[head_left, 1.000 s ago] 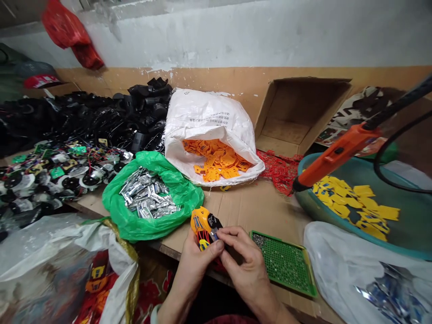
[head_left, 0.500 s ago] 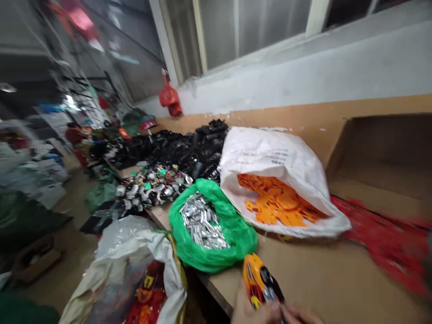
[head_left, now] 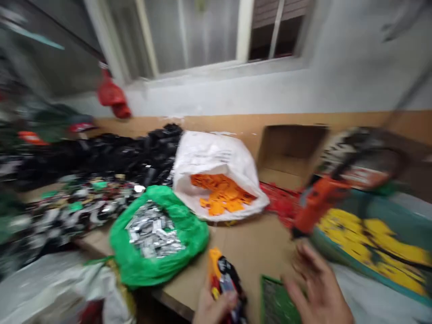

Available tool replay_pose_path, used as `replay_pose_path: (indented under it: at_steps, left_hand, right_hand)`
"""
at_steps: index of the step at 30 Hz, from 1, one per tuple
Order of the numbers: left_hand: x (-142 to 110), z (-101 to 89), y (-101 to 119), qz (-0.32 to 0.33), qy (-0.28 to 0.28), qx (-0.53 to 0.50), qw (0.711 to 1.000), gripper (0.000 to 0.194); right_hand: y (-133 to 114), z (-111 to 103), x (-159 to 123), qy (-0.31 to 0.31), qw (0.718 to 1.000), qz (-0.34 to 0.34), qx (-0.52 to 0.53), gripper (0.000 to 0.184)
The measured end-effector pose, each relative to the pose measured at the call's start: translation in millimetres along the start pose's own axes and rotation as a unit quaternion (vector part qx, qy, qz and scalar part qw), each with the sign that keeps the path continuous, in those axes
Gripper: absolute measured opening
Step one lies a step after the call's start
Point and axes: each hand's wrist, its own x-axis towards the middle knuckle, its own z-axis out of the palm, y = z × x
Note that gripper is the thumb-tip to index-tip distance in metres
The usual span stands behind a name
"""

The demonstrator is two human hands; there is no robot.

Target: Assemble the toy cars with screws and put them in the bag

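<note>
From the head camera, the whole frame is smeared by motion, so fine detail is soft. The person's left hand (head_left: 214,308) sits at the bottom edge, just past the front edge of the cardboard-covered worktop (head_left: 249,238). Its fingers (head_left: 227,301) are closed around the lower part of an orange-and-black plastic piece (head_left: 224,279), which stands roughly upright and slightly tilted in that grip, its upper end rising clear of them. The lower end is cut off by the frame.

The right hand (head_left: 320,292) is open, its fingers (head_left: 303,265) spread and holding nothing, well apart from the piece. It is above a green perforated tray (head_left: 276,301) near the front of the worktop, overlapping that tray's right part.

Left of the held piece, a green plastic bag (head_left: 158,265) holds silver foil pieces (head_left: 153,231). Behind it, a white woven sack (head_left: 212,155) spills orange cut pieces (head_left: 222,193), and a heap of black plastic parts (head_left: 128,155) lies along the back of the worktop, with mixed black-and-white parts (head_left: 81,211) in front of it.

To the right are a cardboard box (head_left: 286,153) on its side, red netting (head_left: 278,202), and a blurred orange hand tool (head_left: 319,202) over a teal basin (head_left: 357,198) of yellow pieces (head_left: 367,247). A white plastic bag (head_left: 50,288) sits at the lower left.
</note>
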Motion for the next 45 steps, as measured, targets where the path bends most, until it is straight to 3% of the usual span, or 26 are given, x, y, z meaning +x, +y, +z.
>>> replay_pose_path:
  at_steps: [2, 4, 7, 11, 14, 19, 23, 26, 35, 45]
  left_hand:
    - [1.2, 0.4, -2.4, -0.030, 0.001, 0.010, 1.000, 0.058]
    - [2.3, 3.2, 1.8, -0.060, 0.010, 0.025, 0.998, 0.060]
    - [-1.0, 11.5, 10.7, -0.088, -0.009, 0.051, 0.995, 0.056]
    - [-8.4, 19.5, 14.3, -0.098, -0.043, 0.079, 0.991, 0.050]
    - [-8.9, 17.8, 12.8, -0.113, -0.046, 0.080, 0.989, 0.051]
    - [-1.9, 11.4, 12.4, -0.135, -0.060, 0.091, 0.985, 0.054]
    - [2.6, 14.5, 11.6, -0.134, -0.055, 0.100, 0.984, 0.053]
    - [3.1, 17.7, 9.3, -0.117, -0.038, 0.096, 0.988, 0.051]
    - [-0.3, 22.6, 9.4, -0.114, -0.013, 0.109, 0.987, 0.050]
    - [-0.5, 21.8, 10.0, -0.118, -0.018, 0.106, 0.987, 0.048]
  right_hand:
    - [-11.3, -8.5, 29.0, 0.084, 0.996, -0.003, 0.027, 0.078]
    - [-23.3, -9.1, 58.5, 0.103, 0.994, -0.027, 0.038, 0.082]
    - [-34.8, -1.1, 92.2, 0.055, 0.996, -0.055, 0.036, 0.082]
    - [-40.9, 0.4, 110.6, -0.020, 0.995, -0.091, 0.035, 0.045]
    - [-50.7, -13.0, 106.2, -0.066, 0.994, -0.073, 0.041, 0.036]
    - [-66.1, -40.1, 69.7, -0.094, 0.985, 0.033, 0.138, 0.034]
    - [-54.3, -52.5, 37.1, -0.055, 0.984, 0.061, 0.158, 0.026]
    - [-40.7, -56.9, 23.6, -0.060, 0.981, 0.072, 0.169, 0.023]
    - [-25.6, -54.6, 21.3, -0.084, 0.969, 0.070, 0.220, 0.022]
    - [-16.3, -52.0, 19.0, -0.089, 0.972, 0.083, 0.200, 0.026]
